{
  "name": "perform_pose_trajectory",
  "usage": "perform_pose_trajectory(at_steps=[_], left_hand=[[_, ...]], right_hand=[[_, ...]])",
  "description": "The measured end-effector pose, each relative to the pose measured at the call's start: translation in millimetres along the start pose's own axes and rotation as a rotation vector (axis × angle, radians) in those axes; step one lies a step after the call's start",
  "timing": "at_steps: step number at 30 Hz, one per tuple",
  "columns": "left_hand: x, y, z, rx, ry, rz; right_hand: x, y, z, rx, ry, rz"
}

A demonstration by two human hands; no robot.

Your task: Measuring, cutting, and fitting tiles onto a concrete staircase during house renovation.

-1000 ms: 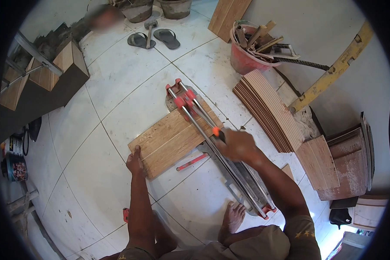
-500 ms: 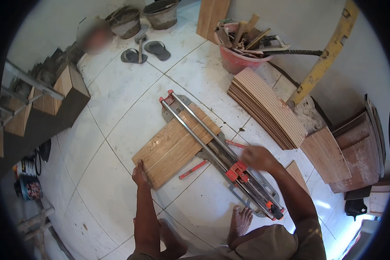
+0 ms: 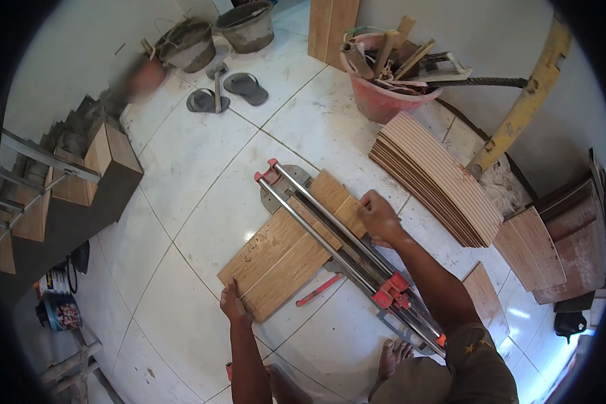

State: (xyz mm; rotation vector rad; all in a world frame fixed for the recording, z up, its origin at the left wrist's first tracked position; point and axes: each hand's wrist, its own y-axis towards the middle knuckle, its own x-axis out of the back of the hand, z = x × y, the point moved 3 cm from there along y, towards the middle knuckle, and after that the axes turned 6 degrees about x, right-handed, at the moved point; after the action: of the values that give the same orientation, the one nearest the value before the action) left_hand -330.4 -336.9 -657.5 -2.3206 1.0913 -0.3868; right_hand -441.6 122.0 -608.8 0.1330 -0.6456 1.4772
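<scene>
A manual tile cutter (image 3: 392, 295) with two steel rails and a red carriage lies on the floor before me. Under its rails is a wood-look tile (image 3: 276, 259), its larger part on the left. A smaller wood-look piece (image 3: 337, 196) lies on the right side, out of line with it, apparently separate. My left hand (image 3: 233, 304) grips the near left corner of the larger part, thumb on top. At the smaller piece's right end, my right hand (image 3: 378, 219) has its fingers curled over the edge. The red carriage stands at the near part of the rails.
Stacked tiles (image 3: 434, 178) lie to the right, below a red bucket (image 3: 387, 101) of scraps and a yellow level (image 3: 525, 101). Tiled steps (image 3: 94, 175) rise at the left. Slippers (image 3: 246, 87) and a hammer (image 3: 217, 84) lie far off. My foot is beside the cutter.
My right hand has moved from beside the red carriage up to the tile's right end. The right-hand piece now sits shifted from the larger part. My left hand keeps its corner.
</scene>
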Motion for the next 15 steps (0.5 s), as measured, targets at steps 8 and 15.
perform_pose_trajectory(at_steps=[8,15], left_hand=[[-11.6,-13.5,-22.7,0.177,-0.006,0.279],[-0.6,-28.6,-40.0,0.521,0.066,0.363]], right_hand=[[-5.4,132.0,17.5,-0.008,0.419,-0.342],[-0.8,58.2,61.0,0.363,0.049,-0.537]])
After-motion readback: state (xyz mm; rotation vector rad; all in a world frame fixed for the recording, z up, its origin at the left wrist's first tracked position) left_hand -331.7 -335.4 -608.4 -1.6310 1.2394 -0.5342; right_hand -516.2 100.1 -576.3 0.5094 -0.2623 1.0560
